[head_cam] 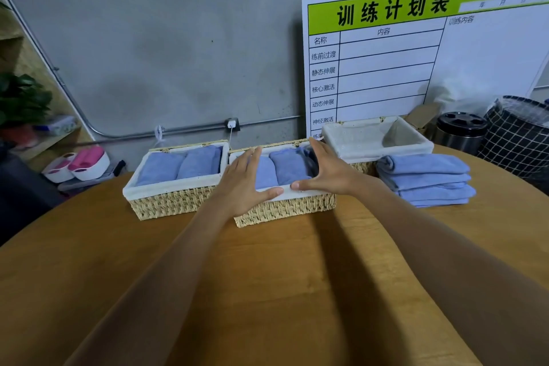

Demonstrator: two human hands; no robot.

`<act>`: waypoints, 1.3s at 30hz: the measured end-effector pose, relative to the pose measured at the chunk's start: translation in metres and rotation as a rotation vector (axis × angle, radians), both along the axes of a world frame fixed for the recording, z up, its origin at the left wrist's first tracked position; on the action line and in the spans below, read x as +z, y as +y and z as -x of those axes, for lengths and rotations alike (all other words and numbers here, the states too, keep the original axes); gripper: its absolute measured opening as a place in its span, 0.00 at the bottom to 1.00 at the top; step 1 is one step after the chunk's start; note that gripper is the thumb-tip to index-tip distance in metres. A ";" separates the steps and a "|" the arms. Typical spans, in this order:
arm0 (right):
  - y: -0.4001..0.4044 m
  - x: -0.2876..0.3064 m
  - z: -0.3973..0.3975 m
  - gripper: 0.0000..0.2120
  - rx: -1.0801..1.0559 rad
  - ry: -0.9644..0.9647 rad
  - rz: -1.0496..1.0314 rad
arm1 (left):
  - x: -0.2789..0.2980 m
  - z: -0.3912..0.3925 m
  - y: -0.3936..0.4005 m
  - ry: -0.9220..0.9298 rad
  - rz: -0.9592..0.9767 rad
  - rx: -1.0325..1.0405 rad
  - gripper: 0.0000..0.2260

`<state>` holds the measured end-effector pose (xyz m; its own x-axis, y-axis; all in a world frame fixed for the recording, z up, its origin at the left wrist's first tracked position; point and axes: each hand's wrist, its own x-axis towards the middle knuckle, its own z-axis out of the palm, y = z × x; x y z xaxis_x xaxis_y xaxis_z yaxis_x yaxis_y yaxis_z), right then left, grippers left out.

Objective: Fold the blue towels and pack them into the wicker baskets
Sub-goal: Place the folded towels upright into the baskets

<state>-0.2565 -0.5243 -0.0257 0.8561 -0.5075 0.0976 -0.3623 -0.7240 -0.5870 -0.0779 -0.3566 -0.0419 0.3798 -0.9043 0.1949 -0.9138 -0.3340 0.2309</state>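
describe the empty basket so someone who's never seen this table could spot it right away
On the round wooden table, three wicker baskets sit along the far edge below the green-headed wall chart. The empty basket is the rightmost, just behind the stack of folded blue towels. Unlike its two neighbours, it shows only bare white lining, no towels.

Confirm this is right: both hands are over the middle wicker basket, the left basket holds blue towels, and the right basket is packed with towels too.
Not quite. In the head view the right basket is empty; its towels sit in a folded stack beside it. Both hands, left and right, are over the middle basket, and the left basket holds towels.
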 end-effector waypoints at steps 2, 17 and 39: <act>-0.004 -0.004 -0.005 0.66 -0.031 -0.053 -0.038 | -0.002 -0.006 -0.005 0.042 0.034 0.019 0.51; -0.040 -0.013 -0.041 0.60 -0.009 -0.118 -0.114 | 0.008 -0.033 -0.039 -0.029 -0.186 0.057 0.53; -0.042 0.008 -0.042 0.55 -0.046 -0.158 -0.093 | 0.020 -0.039 -0.044 -0.001 -0.160 0.061 0.47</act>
<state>-0.2142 -0.5661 -0.0174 0.8093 -0.5592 0.1801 -0.2916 -0.6486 -0.7031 -0.0394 -0.4003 -0.0224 0.4351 -0.8990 0.0507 -0.8908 -0.4215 0.1696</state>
